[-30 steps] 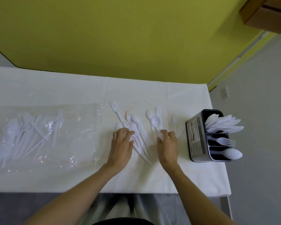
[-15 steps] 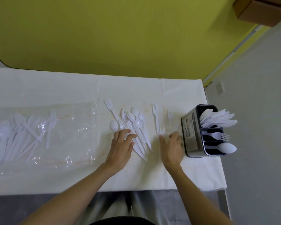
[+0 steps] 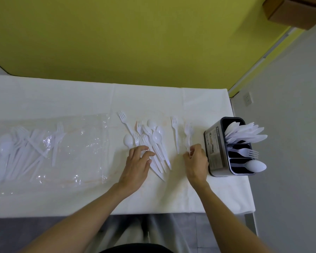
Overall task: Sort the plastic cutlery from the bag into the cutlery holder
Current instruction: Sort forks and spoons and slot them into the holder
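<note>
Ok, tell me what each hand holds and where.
Right hand pinches a plastic fork by its handle end; left hand just rests on the cutlery pile.

Fork (image 3: 188, 133) in right hand (image 3: 196, 160)

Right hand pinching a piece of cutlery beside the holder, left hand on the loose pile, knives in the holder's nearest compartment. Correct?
No. The head view shows a spoon in the nearest compartment of the holder; the knives are in the farthest. The right hand does pinch a piece of cutlery, and the left hand rests on the pile.
</note>
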The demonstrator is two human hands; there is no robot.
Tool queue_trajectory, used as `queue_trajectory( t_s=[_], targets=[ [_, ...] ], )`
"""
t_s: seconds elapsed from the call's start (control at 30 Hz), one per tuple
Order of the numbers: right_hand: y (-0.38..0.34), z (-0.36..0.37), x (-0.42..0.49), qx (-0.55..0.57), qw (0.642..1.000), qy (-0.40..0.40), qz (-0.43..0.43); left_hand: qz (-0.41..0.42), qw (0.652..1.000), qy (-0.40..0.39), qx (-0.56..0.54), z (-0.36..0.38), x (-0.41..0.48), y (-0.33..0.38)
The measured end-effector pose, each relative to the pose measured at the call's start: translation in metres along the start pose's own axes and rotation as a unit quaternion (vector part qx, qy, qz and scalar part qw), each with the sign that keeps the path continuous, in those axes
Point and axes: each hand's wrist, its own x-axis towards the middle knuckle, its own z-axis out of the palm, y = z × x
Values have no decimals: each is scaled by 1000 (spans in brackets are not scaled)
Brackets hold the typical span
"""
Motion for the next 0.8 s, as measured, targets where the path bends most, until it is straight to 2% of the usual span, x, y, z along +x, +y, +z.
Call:
queue_trajectory(
  t_s=[0.2,0.3,0.4,0.47,0.6,0.7,0.8],
  targets=[
    [-18,-4,27,15,1000,-1,-26,-9,1000,-8,-4,-2,-3,-5],
    [-27,-1,28,-15,997,1,-77,-19,1000,-8,-17,-3,-5,-4],
    [-31,9,24,-85,980,-58,-170,-28,999,1,-30,-7,-8,-6],
    [-27,13,23,-102,974,-88,-184,-42,998,11,-33,-9,-8,-10],
    [-23,12,19,-67,988,-59,-127,-129,987,65,-69,-22,5,-19],
    [-29,14,8,-52,981,-46,-182,-216,969,100,-69,-30,33,-32],
    [-46,23,-11,-59,968,-97,-222,-292,952,78,-53,-30,69,-48]
  ],
)
